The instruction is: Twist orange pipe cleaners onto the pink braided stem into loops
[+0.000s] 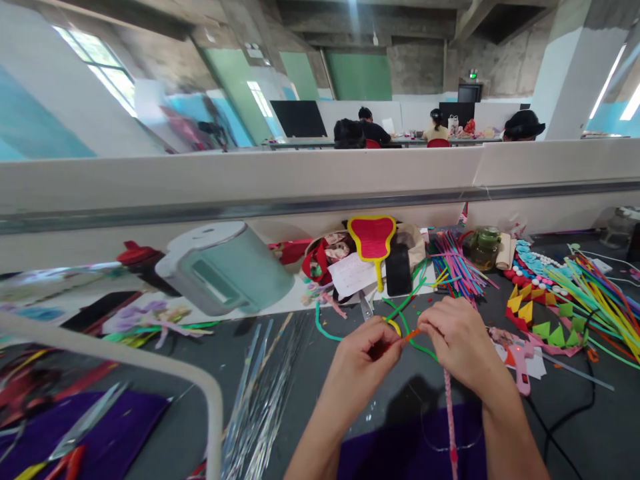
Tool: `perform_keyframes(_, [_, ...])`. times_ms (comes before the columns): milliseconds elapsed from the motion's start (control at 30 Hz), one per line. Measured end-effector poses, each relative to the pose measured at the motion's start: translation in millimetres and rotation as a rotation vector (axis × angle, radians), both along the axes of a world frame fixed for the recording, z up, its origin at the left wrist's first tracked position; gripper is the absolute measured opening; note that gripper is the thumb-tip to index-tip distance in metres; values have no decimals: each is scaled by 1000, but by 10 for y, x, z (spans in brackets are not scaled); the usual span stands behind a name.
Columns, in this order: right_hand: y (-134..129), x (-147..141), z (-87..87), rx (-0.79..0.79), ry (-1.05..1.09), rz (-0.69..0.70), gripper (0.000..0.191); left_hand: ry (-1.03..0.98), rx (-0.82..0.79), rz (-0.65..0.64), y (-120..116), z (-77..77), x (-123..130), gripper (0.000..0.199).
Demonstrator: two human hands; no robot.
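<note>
1. The left hand (364, 352) is reaching in from the bottom, palm turning inward, its thumb and index finger closing together on one end of a short orange strip (412, 335).
2. The right hand (461, 341) is facing it at nearly the same height, knuckles showing on top, its grip clamping the strip's other end.
3. The one orange strip is spanning the gap between the two hands, just above the desk (310, 373).
4. One pink braided cord (451, 427) is hanging below the right hand, beside the forearm.
5. One heart-shaped red fan with a yellow edge (371, 239), one black phone (399, 270) and one pale green pitcher (235, 270) are standing or lying beyond the hands; one pink glue gun (521, 363) is lying to the right.
6. Many colored stems (457, 267) are lying bundled near one green glass jar (485, 247).
7. The dark gray desk is carrying purple cloth (415, 447) and silvery strips (267, 400).
8. A low white partition (300, 177) is running behind it; four people are showing beyond, under a concrete ceiling (415, 20).
</note>
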State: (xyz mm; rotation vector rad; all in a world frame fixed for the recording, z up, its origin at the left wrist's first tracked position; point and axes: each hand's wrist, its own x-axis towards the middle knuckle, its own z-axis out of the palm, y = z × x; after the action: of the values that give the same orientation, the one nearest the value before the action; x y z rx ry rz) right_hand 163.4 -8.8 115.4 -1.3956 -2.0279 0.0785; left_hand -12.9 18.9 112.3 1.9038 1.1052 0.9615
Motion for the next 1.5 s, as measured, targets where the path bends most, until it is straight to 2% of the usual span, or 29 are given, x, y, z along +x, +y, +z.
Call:
perform_keyframes(133, [1, -22, 5, -16, -58, -51, 17, 187, 261, 100, -108, -31, 88, 22])
perform_keyframes(267, [19, -35, -17, -18, -105, -109, 15, 412, 466, 244, -173, -143, 209, 21])
perform_keyframes(333, [34, -30, -34, -21, -131, -147, 14, 471, 518, 295, -186, -203, 262, 23])
perform_keyframes(400, [51, -13, -50, -30, -149, -178, 13, 461, 503, 285, -185, -231, 288, 22])
perform_keyframes(533, [82, 29, -72, -45, -165, -200, 15, 279, 313, 117, -149, -183, 236, 19])
perform_keyframes(700, [85, 37, -76, -70, -178, -193, 15, 134, -3, -78, -74, -88, 75, 27])
perform_keyframes(933, [57, 34, -50, -53, -110, -135, 15, -108, -356, -165, 29, 5, -75, 25])
perform_keyframes(1067, [37, 55, -39, -47, -29, -87, 15, -274, -451, -286, 132, -45, -125, 27])
perform_keyframes(1267, [10, 87, -16, -33, 80, -17, 14, -412, -539, -290, 190, -152, -64, 16])
perform_keyframes(1500, [36, 87, -20, -51, 84, -2, 15, -602, -705, -273, 185, -242, 54, 24])
